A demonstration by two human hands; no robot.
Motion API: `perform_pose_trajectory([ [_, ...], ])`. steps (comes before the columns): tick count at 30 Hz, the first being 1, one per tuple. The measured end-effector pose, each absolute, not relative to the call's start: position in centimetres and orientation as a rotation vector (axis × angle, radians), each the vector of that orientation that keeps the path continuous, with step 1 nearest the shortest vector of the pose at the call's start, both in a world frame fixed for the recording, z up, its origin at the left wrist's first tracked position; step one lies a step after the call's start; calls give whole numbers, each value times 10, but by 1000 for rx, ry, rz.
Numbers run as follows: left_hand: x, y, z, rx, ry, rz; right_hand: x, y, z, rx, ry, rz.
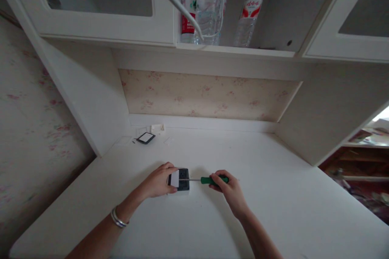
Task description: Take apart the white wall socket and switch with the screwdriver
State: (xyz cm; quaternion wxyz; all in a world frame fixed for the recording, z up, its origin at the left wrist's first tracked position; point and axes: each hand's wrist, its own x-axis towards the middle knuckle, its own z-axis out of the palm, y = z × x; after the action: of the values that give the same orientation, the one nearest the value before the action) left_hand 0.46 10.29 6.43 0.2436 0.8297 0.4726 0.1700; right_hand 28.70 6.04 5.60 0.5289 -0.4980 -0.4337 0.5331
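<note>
— Front and centre on the white desk (273, 202), your left hand (158, 182) wraps its fingers over the left edge of a small dark box (184, 182), holding it flat. A pale panel covers the box's left part.
— Your screwdriver (209, 179) lies level, long axis left to right. Its thin metal tip points left onto the box and its green handle is to the right.
— Your right hand (231, 191) is clenched round that handle.

**Room to Pass, Walled Flanks**

Past the screwdriver (209, 179) right of the dark box (183, 179), and in front of it, the bench (282, 202) lay bare. Behind it to the left sat a framed plate (146, 138). A left panel (88, 89) and a right panel (328, 109) walled it in, and a shelf (237, 50) hung overhead.
</note>
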Motion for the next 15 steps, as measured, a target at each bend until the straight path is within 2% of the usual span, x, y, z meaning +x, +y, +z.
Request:
perform_pose_trajectory([
  [10, 9, 108, 64, 2284, 1302, 415, 280, 56, 18, -1114, -776, 1381],
  [15, 2, 113, 63, 2147, 1238, 498, 285, 52, 15, -1091, -705, 1352],
])
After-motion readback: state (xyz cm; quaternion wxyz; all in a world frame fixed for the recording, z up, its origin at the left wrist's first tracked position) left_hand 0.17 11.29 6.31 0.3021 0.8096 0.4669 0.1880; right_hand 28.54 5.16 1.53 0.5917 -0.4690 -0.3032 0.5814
